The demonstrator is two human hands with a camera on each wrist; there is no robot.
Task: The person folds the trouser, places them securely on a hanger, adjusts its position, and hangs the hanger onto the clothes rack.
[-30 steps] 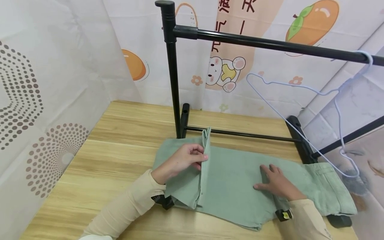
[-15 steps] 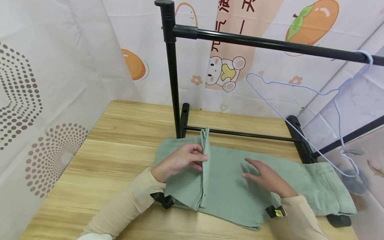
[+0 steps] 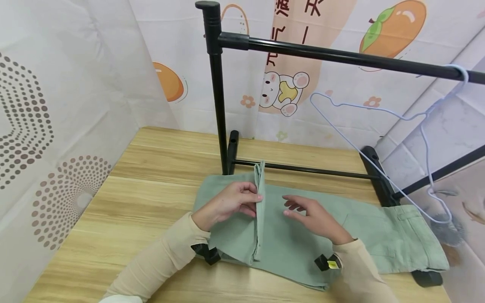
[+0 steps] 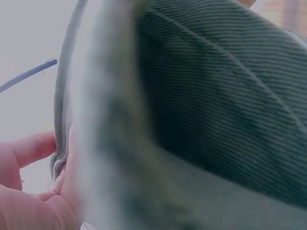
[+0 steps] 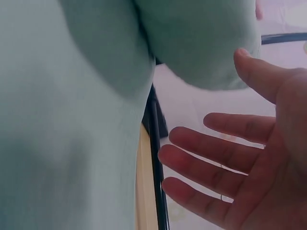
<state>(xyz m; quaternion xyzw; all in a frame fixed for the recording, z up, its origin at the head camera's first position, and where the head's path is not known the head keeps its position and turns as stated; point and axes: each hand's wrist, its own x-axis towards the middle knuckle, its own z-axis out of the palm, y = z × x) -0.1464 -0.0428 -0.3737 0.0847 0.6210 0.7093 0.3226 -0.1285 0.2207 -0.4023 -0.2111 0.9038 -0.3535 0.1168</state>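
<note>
Pale green trousers (image 3: 363, 219) lie lengthwise across the wooden table, waistband at the right. Their leg end is folded back at the left, and its hem stands up as a raised edge. My left hand (image 3: 231, 202) pinches that raised hem between thumb and fingers; the left wrist view shows the thumb and fingers (image 4: 38, 148) on either side of the cloth. My right hand (image 3: 312, 216) hovers over the middle of the trousers, holding nothing. In the right wrist view its fingers (image 5: 206, 148) are spread and relaxed, close to the green cloth.
A black clothes rack (image 3: 217, 105) stands over the trousers, its lower bar (image 3: 303, 168) running behind them. From the top rail (image 3: 341, 54) hangs a light blue hanger (image 3: 379, 109) at the right. Wooden tabletop (image 3: 125, 219) extends to the left, with printed curtains behind.
My right hand has lifted off the trousers and moved left towards the raised hem. My left hand keeps its pinch in nearly the same place.
</note>
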